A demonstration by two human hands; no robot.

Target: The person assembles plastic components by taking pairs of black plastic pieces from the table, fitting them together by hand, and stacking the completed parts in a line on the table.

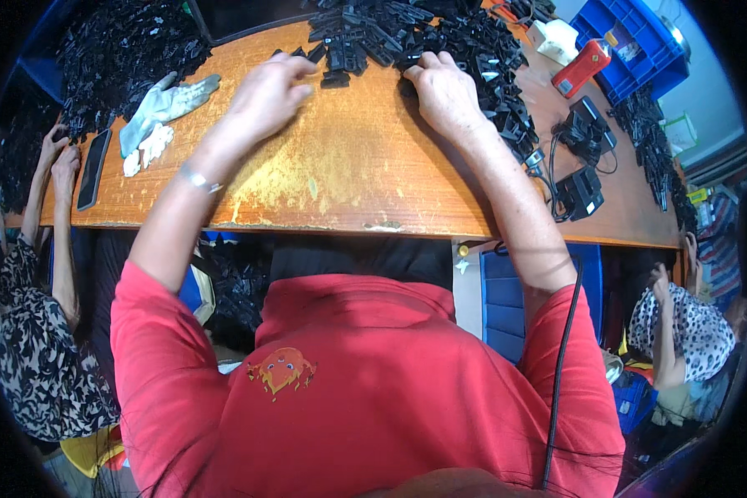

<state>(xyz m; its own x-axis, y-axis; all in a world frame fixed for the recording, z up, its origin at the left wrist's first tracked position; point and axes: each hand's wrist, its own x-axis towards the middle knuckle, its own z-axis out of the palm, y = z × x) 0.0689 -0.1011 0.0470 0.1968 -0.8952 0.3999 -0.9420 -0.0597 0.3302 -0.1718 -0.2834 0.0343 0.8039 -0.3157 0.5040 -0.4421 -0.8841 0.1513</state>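
Observation:
My left hand is over the tabletop, slightly blurred. Its thumb stands apart from the bent fingers, and I see nothing between them. Just beyond those fingertips are a few small black plastic pieces. On the other side, my right hand reaches the near edge of a heap of black plastic pieces. Its fingers are curled down and hide whatever they hold; something dark shows beneath the thumb. One black piece lies alone between my hands, closer to the left one.
The wooden table has a worn top. At left are another black heap, a work glove and a phone. At right are black adapters with cables, a red box and a blue crate. People sit at both sides.

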